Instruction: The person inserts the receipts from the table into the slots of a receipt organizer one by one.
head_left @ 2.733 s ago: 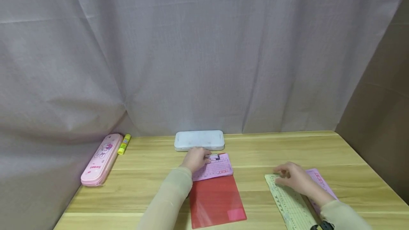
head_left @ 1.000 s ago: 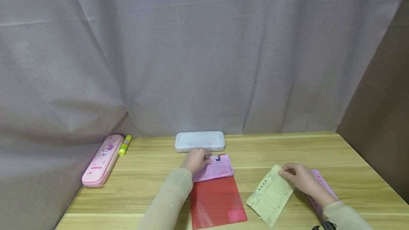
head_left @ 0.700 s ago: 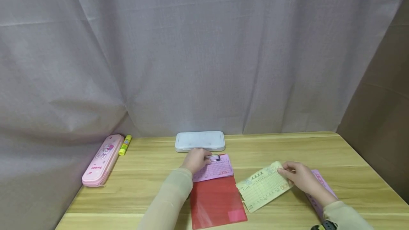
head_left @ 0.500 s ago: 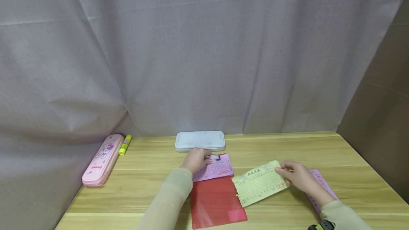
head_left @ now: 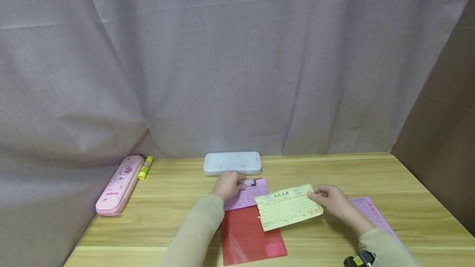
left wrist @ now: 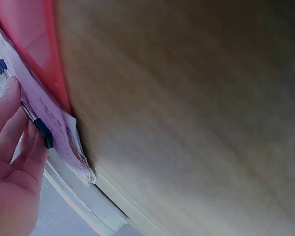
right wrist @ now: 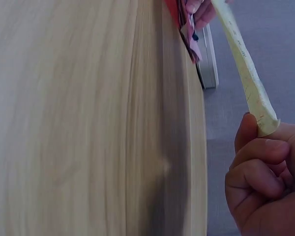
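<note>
Working off my remote feed. The red translucent plastic clipboard [head_left: 241,242] is my landmark, on the pale wood-grain counter [head_left: 315,170]. The pale-yellow printed paper [head_left: 287,208] is raised over the clipboard's right edge, left end overlapping it in head view. I read the key relation as paper to clip: paper lies right of and nearer me than the silver wire clip with black ends [head_left: 254,183] at the clipboard's far end. Paper's long axis runs roughly sideways, right end angled slightly away, across the clipboard's length. Right hand [head_left: 332,202] is nearer, pinching the paper's right end. Left hand [head_left: 227,185] pinches the clip, thumb on the wire, over the pink gridded paper [head_left: 256,196] on the clipboard.

Hard to make out: one yellow sheet or several; whether the clip is lifted. The left hand covers part of the clip. Right forearm covers part of the purple-pink printed sheet [head_left: 371,214] right of the clipboard; its near end is hidden.
</note>
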Available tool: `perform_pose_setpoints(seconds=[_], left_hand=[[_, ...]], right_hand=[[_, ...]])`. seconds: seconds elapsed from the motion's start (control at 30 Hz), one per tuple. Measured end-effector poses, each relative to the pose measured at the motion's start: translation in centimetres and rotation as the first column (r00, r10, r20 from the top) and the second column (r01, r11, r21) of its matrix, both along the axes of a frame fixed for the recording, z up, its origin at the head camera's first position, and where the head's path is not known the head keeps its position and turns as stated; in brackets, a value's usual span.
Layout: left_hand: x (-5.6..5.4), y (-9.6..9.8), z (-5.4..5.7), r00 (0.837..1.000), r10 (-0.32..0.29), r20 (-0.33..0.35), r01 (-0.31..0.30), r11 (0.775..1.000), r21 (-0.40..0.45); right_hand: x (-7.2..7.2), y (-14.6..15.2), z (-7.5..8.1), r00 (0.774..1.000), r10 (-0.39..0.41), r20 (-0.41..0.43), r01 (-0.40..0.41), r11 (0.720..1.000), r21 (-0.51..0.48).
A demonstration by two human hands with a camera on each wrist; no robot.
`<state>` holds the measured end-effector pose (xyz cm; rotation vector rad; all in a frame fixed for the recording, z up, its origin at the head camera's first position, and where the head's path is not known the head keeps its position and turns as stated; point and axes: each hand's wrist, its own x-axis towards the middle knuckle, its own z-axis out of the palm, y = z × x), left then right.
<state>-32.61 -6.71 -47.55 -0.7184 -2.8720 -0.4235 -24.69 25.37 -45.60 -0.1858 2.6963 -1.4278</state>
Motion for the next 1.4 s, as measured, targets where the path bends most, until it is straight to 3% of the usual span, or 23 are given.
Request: perform_pose_setpoints(seconds=[0.23, 0.53, 0.93, 1.4], left_hand=[[0.0, 0.0, 0.1, 1.0, 0.01, 0.015, -0.01, 1.0, -0.005], [0.0, 0.0, 0.2, 1.0, -0.003, 0.006, 0.003, 1.0, -0.014], [0.1, 0.1, 0.4, 1.0, 0.009, 0.028, -0.009, 1.0, -0.013], [0.0, -0.1, 0.4, 1.0, -0.005, 0.019, 0.005, 1.0, -0.007]], right_hand=[[-0.6, -1.8, -0.5, 0.997, -0.027, 0.067, 0.031, 0.998, -0.058], [-1.0, -4.4, -0.8, 0.994, 0.029, 0.101, -0.016, 0.992, -0.128], [-1.6, -7.4, -1.3, 0.978, -0.036, 0.206, 0.089, 0.964, -0.252], [-2.4, -10.5, -2.2, 0.968, -0.085, 0.236, 0.151, 0.949, -0.275]])
